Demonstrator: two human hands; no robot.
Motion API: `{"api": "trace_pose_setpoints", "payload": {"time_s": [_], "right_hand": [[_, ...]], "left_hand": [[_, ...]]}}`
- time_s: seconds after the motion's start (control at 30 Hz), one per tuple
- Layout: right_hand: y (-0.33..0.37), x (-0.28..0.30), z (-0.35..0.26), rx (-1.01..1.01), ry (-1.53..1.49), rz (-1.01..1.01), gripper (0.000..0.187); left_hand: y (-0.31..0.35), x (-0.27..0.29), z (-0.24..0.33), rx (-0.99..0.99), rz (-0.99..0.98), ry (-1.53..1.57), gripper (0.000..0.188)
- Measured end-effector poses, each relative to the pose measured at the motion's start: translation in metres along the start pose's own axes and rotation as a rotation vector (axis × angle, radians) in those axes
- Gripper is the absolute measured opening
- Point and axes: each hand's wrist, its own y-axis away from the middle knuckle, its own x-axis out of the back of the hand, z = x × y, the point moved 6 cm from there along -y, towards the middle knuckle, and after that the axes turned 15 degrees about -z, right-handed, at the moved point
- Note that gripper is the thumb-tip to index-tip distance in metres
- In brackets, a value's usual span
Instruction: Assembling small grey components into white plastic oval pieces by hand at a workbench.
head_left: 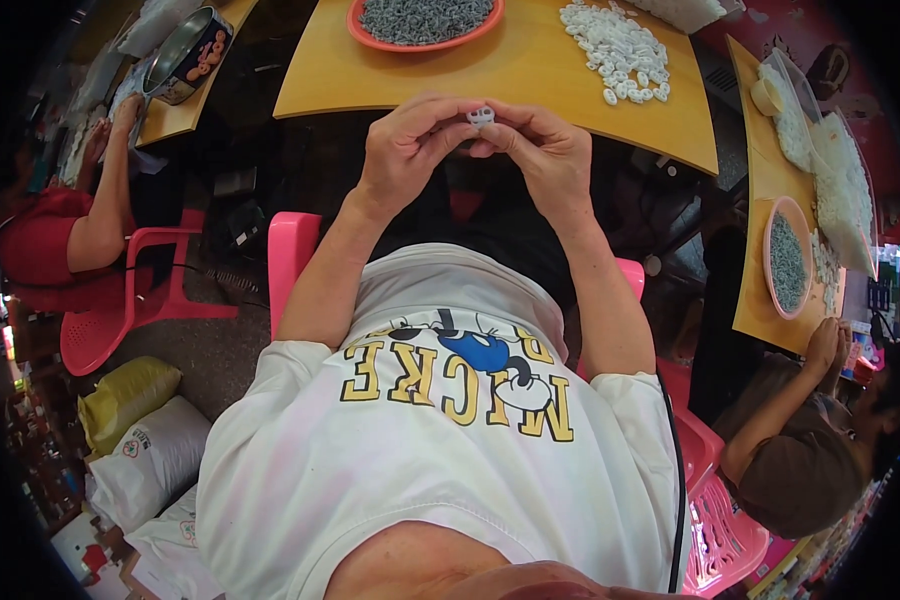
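My left hand (410,145) and my right hand (550,150) meet in front of the table's near edge. Between their thumbs and fingertips they pinch a small white plastic piece (482,117) with openings in it. Whether a second small part is in my fingers I cannot tell. Just beyond my hands, on the yellow wooden table (510,75), stands a red-orange bowl (367,38) full of small grey parts (425,18). To the right of it lies a loose pile of white oval plastic pieces (620,55), similar in colour to the one I hold.
At the right, a person (805,440) sits by another table (760,190) with a bowl of grey parts (787,262) and bags of white pieces (842,190). On the left, a person in red (50,240) sits near a round tin (185,60). Filled sacks (155,460) lie on the floor.
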Motion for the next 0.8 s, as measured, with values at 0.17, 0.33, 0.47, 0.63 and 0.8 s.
{"api": "trace_pose_setpoints", "payload": {"time_s": [0.17,0.33,0.47,0.63,0.8], "right_hand": [[0.003,-0.003,0.000,0.062,0.006,0.043,0.021],[0.005,-0.004,0.002,0.071,0.042,0.059,0.021],[-0.003,0.003,0.005,0.015,-0.045,0.024,0.024],[-0.011,0.011,0.005,-0.099,-0.156,-0.073,0.029],[-0.010,0.053,0.003,-0.118,-0.194,0.204,0.032]], "left_hand": [[-0.001,-0.002,0.005,-0.047,0.072,-0.075,0.020],[0.002,-0.003,0.005,-0.100,0.077,-0.171,0.019],[0.000,-0.003,-0.002,-0.032,0.102,0.041,0.018],[-0.001,0.002,-0.020,0.097,0.102,0.246,0.021],[0.002,0.002,-0.040,0.414,0.098,0.625,0.017]]}}
